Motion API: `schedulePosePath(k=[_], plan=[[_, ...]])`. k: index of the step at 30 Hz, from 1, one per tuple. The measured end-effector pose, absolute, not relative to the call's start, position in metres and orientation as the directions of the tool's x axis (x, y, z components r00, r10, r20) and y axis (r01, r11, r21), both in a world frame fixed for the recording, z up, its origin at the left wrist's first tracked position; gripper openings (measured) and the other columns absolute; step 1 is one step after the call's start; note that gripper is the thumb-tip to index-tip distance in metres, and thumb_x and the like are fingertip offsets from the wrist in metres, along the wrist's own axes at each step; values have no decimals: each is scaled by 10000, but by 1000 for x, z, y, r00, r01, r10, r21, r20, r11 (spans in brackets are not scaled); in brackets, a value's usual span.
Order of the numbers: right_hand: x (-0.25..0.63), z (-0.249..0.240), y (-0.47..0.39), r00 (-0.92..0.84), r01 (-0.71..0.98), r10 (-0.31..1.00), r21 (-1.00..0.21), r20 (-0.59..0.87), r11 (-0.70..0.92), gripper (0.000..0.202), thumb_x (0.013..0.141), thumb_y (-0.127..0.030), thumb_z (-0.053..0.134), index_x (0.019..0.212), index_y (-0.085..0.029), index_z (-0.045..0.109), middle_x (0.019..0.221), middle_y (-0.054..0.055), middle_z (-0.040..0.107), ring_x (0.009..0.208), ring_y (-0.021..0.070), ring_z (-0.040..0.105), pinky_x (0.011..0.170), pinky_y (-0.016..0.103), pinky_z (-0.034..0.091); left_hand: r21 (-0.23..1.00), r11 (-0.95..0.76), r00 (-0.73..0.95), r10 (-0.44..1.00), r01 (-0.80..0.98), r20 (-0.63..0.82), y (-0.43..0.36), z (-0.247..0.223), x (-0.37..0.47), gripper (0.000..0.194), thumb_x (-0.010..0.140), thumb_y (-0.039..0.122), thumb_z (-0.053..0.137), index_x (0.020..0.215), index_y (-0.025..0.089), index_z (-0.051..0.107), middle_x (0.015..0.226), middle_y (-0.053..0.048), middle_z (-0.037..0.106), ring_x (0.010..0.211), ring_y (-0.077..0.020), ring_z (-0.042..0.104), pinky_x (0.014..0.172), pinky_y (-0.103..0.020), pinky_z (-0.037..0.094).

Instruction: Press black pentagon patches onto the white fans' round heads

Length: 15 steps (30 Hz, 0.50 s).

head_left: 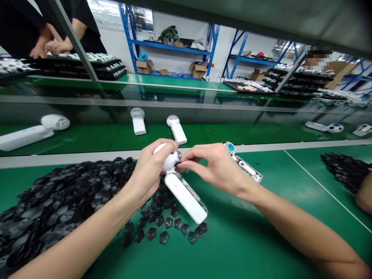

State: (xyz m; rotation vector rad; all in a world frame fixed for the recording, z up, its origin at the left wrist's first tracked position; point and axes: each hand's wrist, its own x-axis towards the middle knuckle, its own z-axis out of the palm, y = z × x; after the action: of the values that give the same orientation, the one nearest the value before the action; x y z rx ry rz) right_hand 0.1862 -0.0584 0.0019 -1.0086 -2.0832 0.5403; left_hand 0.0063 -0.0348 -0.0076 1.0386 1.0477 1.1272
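Observation:
My left hand (152, 164) is wrapped round the round head of a white handheld fan (186, 197), whose handle slants down to the right. At the side of that head, my right hand (213, 162) pinches a small black piece (177, 164), largely covered by the fingertips. Below and to the left lies a large heap of black pentagon-shaped pieces (72, 197), with several loose ones (164, 237) under the fan's handle. Behind my right wrist rests another fan (247, 168) with its handle interior exposed and a blue disc in its head.
On the green strip (116, 135) ahead lie white fans, including one at the left (29, 135). A second heap of black pieces (344, 170) sits at the right by another person's arm. Stacked black trays (101, 69) stand beyond a co-worker's hands (55, 46).

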Motion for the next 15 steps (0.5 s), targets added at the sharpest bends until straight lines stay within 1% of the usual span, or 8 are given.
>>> schedulePosePath(k=[2, 4, 6, 8, 11, 15], plan=[[188, 2, -58, -454, 533, 775, -563, 440, 632, 122, 973, -122, 749, 895, -206, 791, 918, 4, 840, 805, 174, 771, 741, 276, 532, 986, 102, 105, 991, -132, -88, -35, -7, 6, 282, 717, 408, 846, 799, 171, 719, 753, -25, 625, 569, -129, 532, 434, -211, 416], [187, -1, -59, -464, 565, 757, -505, 459, 653, 94, 985, -147, 746, 911, -194, 781, 914, 21, 835, 797, 180, 764, 729, 281, 520, 991, 95, 102, 991, -97, -85, -34, -8, 7, 320, 711, 441, 857, 797, 166, 719, 754, -27, 612, 577, -123, 514, 436, -205, 375], [186, -4, -59, -454, 564, 753, -501, 476, 657, 86, 991, -164, 747, 911, -181, 773, 897, 30, 828, 789, 180, 756, 723, 282, 517, 990, 109, 114, 989, -86, -99, -34, -9, 7, 348, 712, 468, 864, 807, 167, 718, 748, -27, 608, 589, -129, 521, 451, -209, 371], [183, -6, -60, -431, 536, 765, -546, 479, 644, 86, 980, -157, 761, 897, -173, 774, 874, 27, 823, 776, 173, 751, 718, 277, 520, 987, 129, 128, 985, -92, -117, -34, -10, 7, 349, 720, 474, 862, 803, 170, 711, 735, -22, 598, 591, -129, 521, 462, -212, 370], [179, -7, -61, -361, 472, 815, -665, 452, 578, 88, 933, -137, 809, 859, -181, 786, 855, 13, 825, 753, 165, 751, 695, 270, 529, 981, 164, 144, 978, -102, -149, -35, -11, 8, 329, 750, 473, 836, 807, 179, 701, 733, -13, 582, 588, -129, 510, 460, -217, 358], [175, -9, -63, -258, 372, 892, -814, 371, 446, 143, 868, -171, 867, 767, -197, 768, 776, -10, 811, 681, 161, 740, 619, 267, 523, 993, 104, 97, 990, -56, -99, -39, -8, 9, 322, 752, 476, 817, 818, 176, 722, 790, -38, 620, 628, -147, 523, 484, -236, 373]])
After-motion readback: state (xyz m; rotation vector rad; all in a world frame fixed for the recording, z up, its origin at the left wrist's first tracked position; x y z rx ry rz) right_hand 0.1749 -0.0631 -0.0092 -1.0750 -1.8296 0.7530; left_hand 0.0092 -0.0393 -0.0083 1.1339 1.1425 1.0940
